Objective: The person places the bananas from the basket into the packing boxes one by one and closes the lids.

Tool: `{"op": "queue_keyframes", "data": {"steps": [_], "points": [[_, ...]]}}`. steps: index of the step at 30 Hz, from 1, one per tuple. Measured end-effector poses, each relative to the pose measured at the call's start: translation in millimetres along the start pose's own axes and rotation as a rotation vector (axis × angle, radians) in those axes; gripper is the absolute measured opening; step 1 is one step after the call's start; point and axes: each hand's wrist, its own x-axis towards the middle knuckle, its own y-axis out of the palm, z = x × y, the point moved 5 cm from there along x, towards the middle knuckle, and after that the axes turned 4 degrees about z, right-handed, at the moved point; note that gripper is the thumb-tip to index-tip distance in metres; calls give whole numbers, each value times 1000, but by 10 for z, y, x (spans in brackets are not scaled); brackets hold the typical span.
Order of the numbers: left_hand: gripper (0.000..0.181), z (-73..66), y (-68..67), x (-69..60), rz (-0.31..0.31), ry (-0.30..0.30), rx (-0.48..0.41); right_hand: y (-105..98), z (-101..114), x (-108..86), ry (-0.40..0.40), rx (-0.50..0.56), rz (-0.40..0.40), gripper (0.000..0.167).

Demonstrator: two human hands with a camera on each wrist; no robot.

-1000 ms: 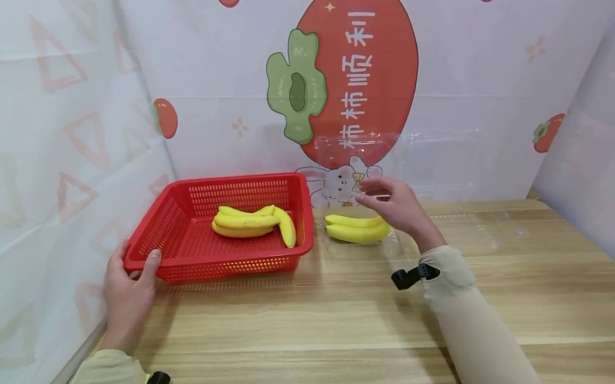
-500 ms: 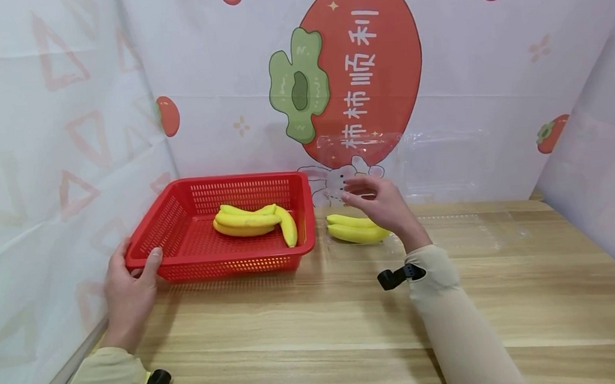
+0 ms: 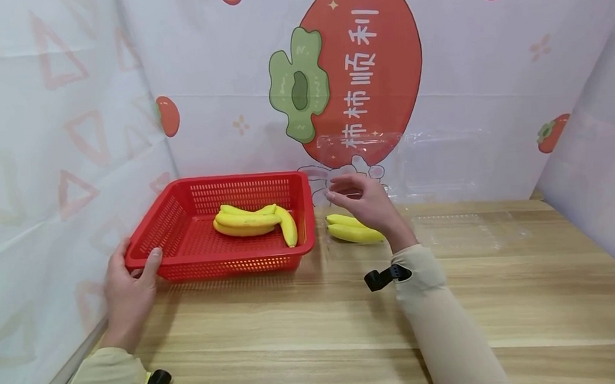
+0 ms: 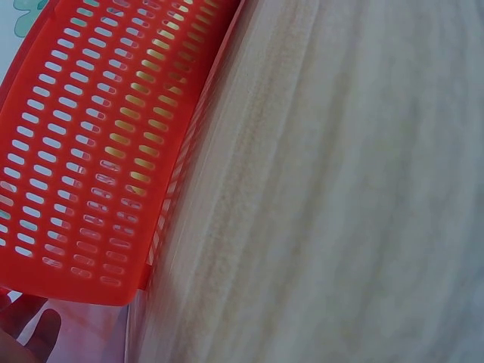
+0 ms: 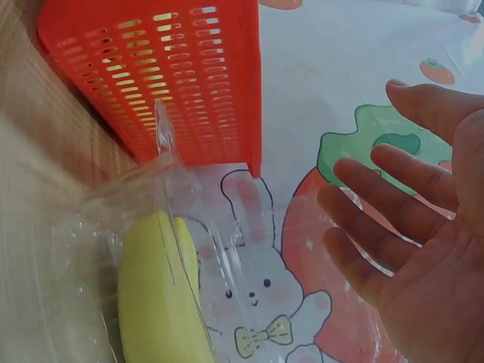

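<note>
My left hand (image 3: 131, 294) grips the near left corner of a red plastic basket (image 3: 227, 258), thumb on the rim and fingers around the outside. Several yellow bananas (image 3: 248, 221) lie inside the basket toward its right. To the right of it, two bananas (image 3: 349, 230) sit side by side in a clear plastic clamshell box (image 3: 463, 229), its lid raised at the back. Above these two hovers my right hand (image 3: 368, 203), holding nothing, fingers loosely bent in the head view and spread in the right wrist view. It partly covers the bananas below.
A wooden table (image 3: 273, 329) carries everything. White printed cloth (image 3: 225, 62) hangs close behind the basket and box, with more cloth along the left and right sides. The clear box is hard to see against table and cloth.
My right hand has moved left, from over the right end of the boxed bananas toward the basket's right edge. The left hand and the basket hold their places.
</note>
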Motion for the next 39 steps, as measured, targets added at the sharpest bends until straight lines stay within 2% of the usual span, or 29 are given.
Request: {"op": "queue_keyframes", "data": {"steps": [12, 22, 33, 39], "points": [[79, 1, -10, 3, 6, -16, 5, 317, 141, 78, -19, 21, 19, 51], [80, 1, -3, -11, 8, -10, 26, 597, 306, 133, -58, 57, 50, 42], [81, -9, 9, -12, 9, -15, 20, 857, 453, 148, -81, 106, 127, 44], [81, -7, 13, -1, 8, -5, 5, 1017, 525, 176, -66, 106, 157, 45]]}}
